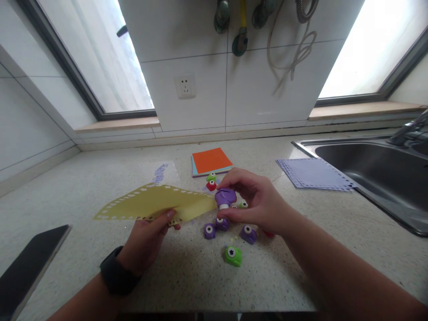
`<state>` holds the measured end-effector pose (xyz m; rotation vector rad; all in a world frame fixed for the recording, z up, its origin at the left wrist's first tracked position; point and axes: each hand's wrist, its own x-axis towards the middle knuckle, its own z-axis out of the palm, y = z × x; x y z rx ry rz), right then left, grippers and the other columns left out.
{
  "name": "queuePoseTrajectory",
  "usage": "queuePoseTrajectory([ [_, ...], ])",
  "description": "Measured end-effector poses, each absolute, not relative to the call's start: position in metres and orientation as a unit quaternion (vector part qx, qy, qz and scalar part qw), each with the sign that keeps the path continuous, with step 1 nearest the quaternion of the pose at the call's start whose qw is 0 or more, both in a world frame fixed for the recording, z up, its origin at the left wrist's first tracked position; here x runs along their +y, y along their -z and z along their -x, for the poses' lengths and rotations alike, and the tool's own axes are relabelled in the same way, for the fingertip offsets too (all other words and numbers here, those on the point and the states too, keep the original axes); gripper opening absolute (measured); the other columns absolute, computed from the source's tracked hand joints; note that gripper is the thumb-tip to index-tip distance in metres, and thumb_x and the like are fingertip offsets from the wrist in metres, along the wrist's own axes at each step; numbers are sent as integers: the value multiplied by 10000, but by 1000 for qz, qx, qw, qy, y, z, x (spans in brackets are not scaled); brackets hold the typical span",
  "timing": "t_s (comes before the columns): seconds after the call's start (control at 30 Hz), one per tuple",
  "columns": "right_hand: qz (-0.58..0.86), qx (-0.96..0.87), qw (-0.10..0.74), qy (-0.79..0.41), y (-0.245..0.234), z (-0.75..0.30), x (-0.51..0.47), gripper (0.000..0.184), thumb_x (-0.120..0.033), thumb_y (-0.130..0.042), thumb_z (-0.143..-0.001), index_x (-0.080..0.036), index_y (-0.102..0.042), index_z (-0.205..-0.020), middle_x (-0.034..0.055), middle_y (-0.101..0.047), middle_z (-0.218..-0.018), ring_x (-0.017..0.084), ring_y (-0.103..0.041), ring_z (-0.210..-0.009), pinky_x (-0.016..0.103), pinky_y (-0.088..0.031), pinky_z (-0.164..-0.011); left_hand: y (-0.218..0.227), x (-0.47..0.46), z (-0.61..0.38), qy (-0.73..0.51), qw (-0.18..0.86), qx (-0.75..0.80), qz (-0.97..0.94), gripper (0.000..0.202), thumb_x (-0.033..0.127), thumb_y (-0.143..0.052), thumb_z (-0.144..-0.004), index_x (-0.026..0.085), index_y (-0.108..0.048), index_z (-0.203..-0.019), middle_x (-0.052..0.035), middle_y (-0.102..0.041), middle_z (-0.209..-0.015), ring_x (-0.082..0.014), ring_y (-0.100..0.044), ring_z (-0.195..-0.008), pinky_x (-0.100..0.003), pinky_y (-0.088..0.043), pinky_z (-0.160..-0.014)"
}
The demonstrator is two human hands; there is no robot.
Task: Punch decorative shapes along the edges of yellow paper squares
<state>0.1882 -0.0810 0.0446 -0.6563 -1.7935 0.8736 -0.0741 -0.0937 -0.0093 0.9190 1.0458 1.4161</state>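
Observation:
My left hand [152,238] pinches the near edge of a yellow sheet of paper [150,203], thumb on top. Small cut-out shapes line the sheet's edges. Between the thumb and fingers of my right hand [256,198] is a purple craft punch [225,196], held at the right corner of the sheet. Below it on the counter lie a purple punch [209,231], another purple punch [248,234] and a green punch [233,255]. A red punch [211,185] and a light green punch [211,177] sit farther back. My right hand partly hides a few more.
Behind the punches is a stack of coloured paper [212,161], orange on top. Punched lilac sheets [314,173] lie beside the steel sink [368,178]. Purple cut-outs [160,172] rest on a clear sheet at back left. A dark flat object [30,263] is at left.

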Motion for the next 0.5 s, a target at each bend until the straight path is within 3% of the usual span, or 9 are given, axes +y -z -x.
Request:
queuePoseTrajectory([
  [0.27, 267, -793, 468, -284, -48, -191, -80, 370, -304, -865, -769, -222, -698, -1089, 68, -663, -1021, 206, -632, -906, 383, -535, -818, 14, -92, 74, -605, 549, 433, -381, 253, 306, -930, -639, 197, -805, -831, -51, -773, -910, -208, -669, -823, -261, -597, -599],
  [0.5, 255, -807, 466, -257, -49, -192, -79, 366, -289, -859, -774, -233, -693, -1096, 58, -665, -1012, 199, -634, -916, 378, -530, -838, 15, -93, 80, -586, 552, 416, -422, 194, 338, -903, -695, 223, -812, -822, -28, -762, -803, -165, -656, -710, -238, -579, -646],
])
